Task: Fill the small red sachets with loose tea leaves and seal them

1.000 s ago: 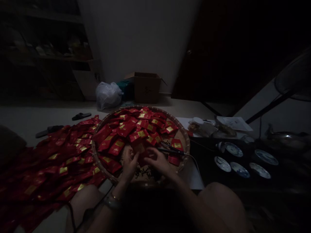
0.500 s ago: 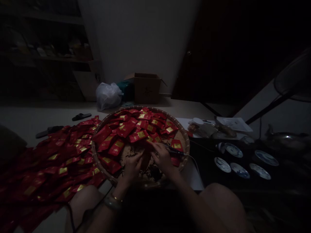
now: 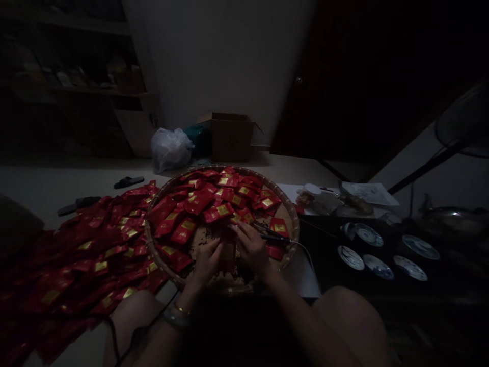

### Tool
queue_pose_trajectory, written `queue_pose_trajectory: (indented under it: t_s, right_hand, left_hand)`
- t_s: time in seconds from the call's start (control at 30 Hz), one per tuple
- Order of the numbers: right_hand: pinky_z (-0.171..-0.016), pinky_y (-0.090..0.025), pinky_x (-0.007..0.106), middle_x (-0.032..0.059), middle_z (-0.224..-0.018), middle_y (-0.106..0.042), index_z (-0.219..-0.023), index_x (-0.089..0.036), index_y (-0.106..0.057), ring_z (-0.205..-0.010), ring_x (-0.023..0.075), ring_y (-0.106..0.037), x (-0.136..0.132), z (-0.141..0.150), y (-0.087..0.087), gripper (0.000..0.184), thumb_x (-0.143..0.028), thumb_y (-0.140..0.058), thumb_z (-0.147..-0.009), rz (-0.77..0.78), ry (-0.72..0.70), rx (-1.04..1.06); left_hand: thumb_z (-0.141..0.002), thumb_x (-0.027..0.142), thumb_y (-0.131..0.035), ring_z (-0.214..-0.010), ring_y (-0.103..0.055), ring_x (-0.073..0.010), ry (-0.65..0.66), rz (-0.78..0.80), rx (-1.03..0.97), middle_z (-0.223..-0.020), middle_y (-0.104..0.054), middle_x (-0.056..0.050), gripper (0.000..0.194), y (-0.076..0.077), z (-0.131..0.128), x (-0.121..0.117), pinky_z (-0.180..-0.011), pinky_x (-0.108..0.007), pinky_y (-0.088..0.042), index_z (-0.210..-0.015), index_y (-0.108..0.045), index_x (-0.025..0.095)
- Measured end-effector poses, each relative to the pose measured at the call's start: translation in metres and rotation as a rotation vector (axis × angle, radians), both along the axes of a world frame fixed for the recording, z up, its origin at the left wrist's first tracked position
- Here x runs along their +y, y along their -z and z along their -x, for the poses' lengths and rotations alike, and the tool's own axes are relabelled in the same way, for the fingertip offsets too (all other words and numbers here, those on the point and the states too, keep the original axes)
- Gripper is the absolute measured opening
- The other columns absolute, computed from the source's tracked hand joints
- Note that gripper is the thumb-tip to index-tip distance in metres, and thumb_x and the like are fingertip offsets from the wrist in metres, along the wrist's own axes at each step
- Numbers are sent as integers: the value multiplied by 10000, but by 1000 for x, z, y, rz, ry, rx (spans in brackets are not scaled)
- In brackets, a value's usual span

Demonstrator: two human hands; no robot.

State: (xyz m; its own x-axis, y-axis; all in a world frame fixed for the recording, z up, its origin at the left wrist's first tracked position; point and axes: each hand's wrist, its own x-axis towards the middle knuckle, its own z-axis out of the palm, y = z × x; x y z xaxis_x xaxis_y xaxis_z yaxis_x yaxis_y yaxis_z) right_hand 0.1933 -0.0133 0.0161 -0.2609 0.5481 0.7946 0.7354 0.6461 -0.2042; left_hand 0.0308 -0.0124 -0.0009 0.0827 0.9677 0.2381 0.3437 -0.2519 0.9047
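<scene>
In dim light a red foil packet (image 3: pixel 228 256) with a gold label is held between my two hands over a round woven bamboo tray (image 3: pixel 292 216). My left hand (image 3: pixel 207 262) pinches its left side, fingers closed. On the right, my right hand (image 3: pixel 252 250) has its fingers closed at the packet's upper right edge. Just beyond that hand is a dark, slim two-armed tool (image 3: pixel 277 238) with a pale cable; whether the hand touches it I cannot tell. Many red packets (image 3: pixel 198 202) fill the tray's far part. Dark loose bits, like tea leaves (image 3: pixel 204 235), lie scattered near my hands.
A large heap of red packets (image 3: pixel 101 267) covers the floor at left, near slippers (image 3: pixel 129 182). Small blue-and-white dishes (image 3: pixel 369 235) stand on the dark surface at right. Beyond the tray are a white plastic bag (image 3: pixel 170 149) and an open cardboard box (image 3: pixel 231 137).
The packet between my hands now shows its gold-labelled face more plainly and hangs lower. My right hand has shifted slightly left and up. The tool stays about where it was.
</scene>
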Motion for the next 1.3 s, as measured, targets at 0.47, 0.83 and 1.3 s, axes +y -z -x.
queue_pose_trajectory:
  t_s: [0.47,0.83,1.3]
  right_hand:
    - [-681,-363,294,35,-662,-594,-751,-168,-558,-646,157,-505,-4,-13,-14,136,-165,-475,-857,248,-160,-179]
    - [-621,-380,251,-12,-593,-561,-675,-161,-629,-587,123,-489,-23,-12,-43,220,-350,-615,-788,947,-287,-276]
    - [-816,-490,316,60,-915,-679,-935,-162,-652,-917,187,-603,-17,-16,-22,409,-423,-338,-925,1093,-298,272]
  left_hand:
    - [-805,551,-442,-425,-408,-96,145,198,-127,-423,-469,27,543,-15,-2,-4,-416,-206,-306,-538,-633,119]
    - [-783,344,-561,-680,-651,-174,214,24,35,-721,-726,-46,240,-22,2,-10,-644,-242,-488,-748,-718,165]
    - [-768,297,-576,-1160,-494,-280,210,-567,566,-1191,-628,-115,440,-11,-7,-10,-1010,-470,-321,-1191,-559,181]
